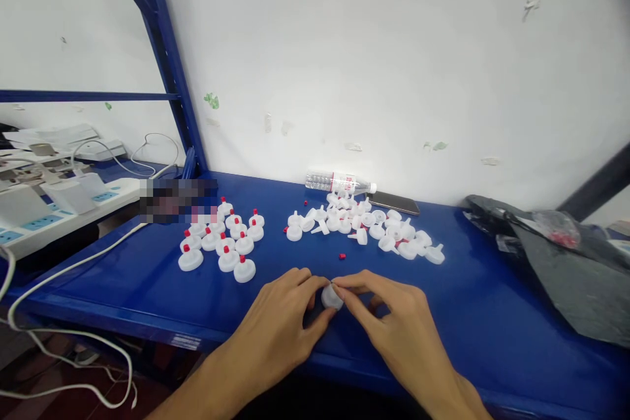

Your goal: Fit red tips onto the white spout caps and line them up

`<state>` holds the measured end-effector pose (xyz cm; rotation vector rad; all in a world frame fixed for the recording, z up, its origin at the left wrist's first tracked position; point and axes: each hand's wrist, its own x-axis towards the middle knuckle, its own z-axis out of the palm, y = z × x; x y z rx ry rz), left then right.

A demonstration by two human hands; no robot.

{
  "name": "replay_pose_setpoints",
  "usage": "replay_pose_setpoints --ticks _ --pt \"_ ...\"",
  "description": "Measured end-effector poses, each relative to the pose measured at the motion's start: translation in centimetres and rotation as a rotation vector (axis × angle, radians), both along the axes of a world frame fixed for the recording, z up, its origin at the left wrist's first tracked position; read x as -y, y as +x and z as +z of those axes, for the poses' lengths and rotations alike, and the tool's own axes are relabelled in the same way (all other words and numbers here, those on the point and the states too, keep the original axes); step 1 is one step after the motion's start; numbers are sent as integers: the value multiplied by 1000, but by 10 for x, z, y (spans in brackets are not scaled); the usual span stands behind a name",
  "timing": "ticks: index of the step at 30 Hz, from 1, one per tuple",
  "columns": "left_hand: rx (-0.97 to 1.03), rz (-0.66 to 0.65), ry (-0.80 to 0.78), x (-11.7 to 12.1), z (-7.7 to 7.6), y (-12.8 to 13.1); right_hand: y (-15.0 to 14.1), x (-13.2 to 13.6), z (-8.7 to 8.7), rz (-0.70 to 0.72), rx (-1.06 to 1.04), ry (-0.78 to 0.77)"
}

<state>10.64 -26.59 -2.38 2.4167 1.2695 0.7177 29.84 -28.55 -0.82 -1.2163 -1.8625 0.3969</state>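
Near the front edge of the blue table, my left hand [285, 312] grips a white plastic nozzle cap [331, 296] between thumb and fingers. My right hand [394, 312] pinches at the top of the same cap, its thumb and forefinger closed; what lies between those fingertips is hidden. Just beyond the hands lies a small red tip cap [342, 256]. Farther back is a loose pile of white nozzle caps [344, 220] without red tips. To the left, several white nozzle caps with red tips [244, 269] stand upright in a group.
A clear plastic bottle [339, 182] lies against the wall, beside a dark phone [394, 202]. At the right is a grey plastic bag [566, 275]. White power strips [73, 207] and cables [73, 269] run along the left, near a blue metal post [172, 65].
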Motion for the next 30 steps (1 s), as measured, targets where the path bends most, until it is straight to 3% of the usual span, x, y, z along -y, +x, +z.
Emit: replay_pose_setpoints --ticks 16,30 --pt "5 16 -1 1 -2 1 -4 -1 -11 -7 73 57" --pt "76 54 6 4 -5 -1 4 -11 0 101 100 -131"
